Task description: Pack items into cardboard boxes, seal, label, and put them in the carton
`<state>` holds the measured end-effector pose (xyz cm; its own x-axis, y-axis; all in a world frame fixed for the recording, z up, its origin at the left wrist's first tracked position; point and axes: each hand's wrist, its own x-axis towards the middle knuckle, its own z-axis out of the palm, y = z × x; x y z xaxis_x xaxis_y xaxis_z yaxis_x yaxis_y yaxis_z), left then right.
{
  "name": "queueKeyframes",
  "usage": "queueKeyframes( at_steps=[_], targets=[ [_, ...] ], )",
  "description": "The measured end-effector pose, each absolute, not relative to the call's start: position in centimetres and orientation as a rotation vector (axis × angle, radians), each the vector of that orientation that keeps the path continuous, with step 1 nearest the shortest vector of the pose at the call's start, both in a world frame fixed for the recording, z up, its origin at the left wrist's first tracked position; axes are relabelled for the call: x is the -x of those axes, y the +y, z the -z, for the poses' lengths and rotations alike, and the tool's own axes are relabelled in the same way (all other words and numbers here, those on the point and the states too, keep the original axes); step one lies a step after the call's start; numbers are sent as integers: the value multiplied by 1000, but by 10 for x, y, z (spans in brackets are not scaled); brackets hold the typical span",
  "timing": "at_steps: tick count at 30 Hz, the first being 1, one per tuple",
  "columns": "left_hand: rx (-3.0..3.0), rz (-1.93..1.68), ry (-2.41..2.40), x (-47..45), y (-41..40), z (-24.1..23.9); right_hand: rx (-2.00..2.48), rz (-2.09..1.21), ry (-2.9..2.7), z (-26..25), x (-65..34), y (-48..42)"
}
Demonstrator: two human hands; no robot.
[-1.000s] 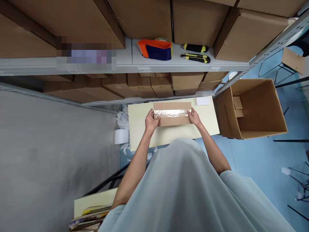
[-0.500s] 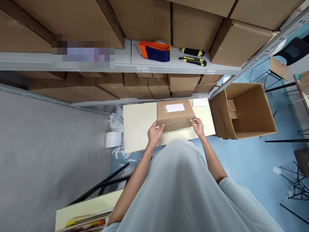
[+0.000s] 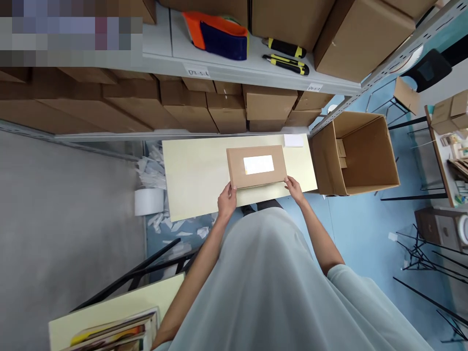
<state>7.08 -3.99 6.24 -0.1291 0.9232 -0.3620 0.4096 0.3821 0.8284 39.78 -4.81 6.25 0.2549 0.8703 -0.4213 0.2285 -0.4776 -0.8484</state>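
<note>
A closed brown cardboard box (image 3: 237, 163) with a white label (image 3: 259, 165) on its top lies on the pale cream table (image 3: 197, 175). My left hand (image 3: 227, 199) grips its near left corner, thumb and fingers closed on the edge. At the near right corner, my right hand (image 3: 293, 187) pinches the box in the same way. The box's label side faces up toward me, and its front side is barely visible. Behind it to the right lies a small stack of white labels or paper (image 3: 293, 140).
A large open carton (image 3: 369, 156) containing small boxes stands right of the table. Shelves above hold cardboard boxes (image 3: 270, 105), an orange-and-blue tape dispenser (image 3: 223, 39) and utility knives (image 3: 287, 48). Left of the table are a white roll (image 3: 149, 201) and paper scraps.
The box has tipped so its top faces me more and its taped front side no longer shows. Both hands still hold its corners. My view has shifted.
</note>
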Motion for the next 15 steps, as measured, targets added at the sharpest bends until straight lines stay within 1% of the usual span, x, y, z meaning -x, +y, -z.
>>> queueKeyframes(
  at_steps=[9, 15],
  targets=[
    [-1101, -765, 1583, -59, -38, -55, 1798, -1336, -880, -54, -403, -49],
    [-880, -741, 1584, -59, -31, -55, 1736, -1476, -938, -58, -417, -41]
  ],
)
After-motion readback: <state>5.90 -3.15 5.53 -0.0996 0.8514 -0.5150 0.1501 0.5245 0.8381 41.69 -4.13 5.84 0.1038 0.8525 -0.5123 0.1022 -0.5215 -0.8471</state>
